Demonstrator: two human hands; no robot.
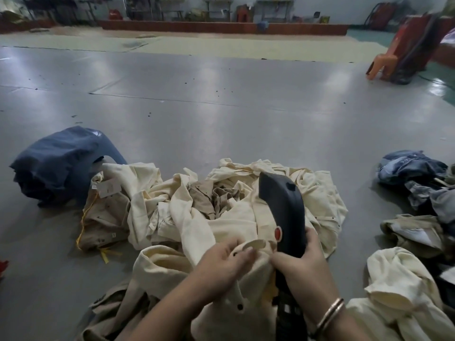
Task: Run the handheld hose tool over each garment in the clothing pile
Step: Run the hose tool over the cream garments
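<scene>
I judge the job to be somewhere in the middle, though I cannot tell which garments are finished. The main clothing pile (216, 205) of cream and tan pieces sits heaped on the floor (221, 107) at the centre of my view, tangled and apparently still to be worked. Separate heaps lie apart from it: a folded navy garment (61, 163) at 9 o'clock, a denim heap (416, 178) at 3 o'clock, and more cream cloth (398, 279) toward 4 o'clock. These may be the sorted or finished ones, but nothing shows that for certain.

My right hand (302, 264) has its grip wrapped round the handle of the hose tool (283, 210), just right of centre at about 5 o'clock from the pile's middle. My left hand (226, 259) pinches a cream garment (221, 303) by a tab near its collar, thumb and fingers pressed together on the fabric, touching the tool hand's side.

The tool's long axis runs nearly straight away from me, tilted slightly toward 11 o'clock. Its dark head points out over the pile, its red button (277, 233) faces up-left, and the ribbed hose (288, 316) trails down toward 6 o'clock beneath my wrist.
</scene>
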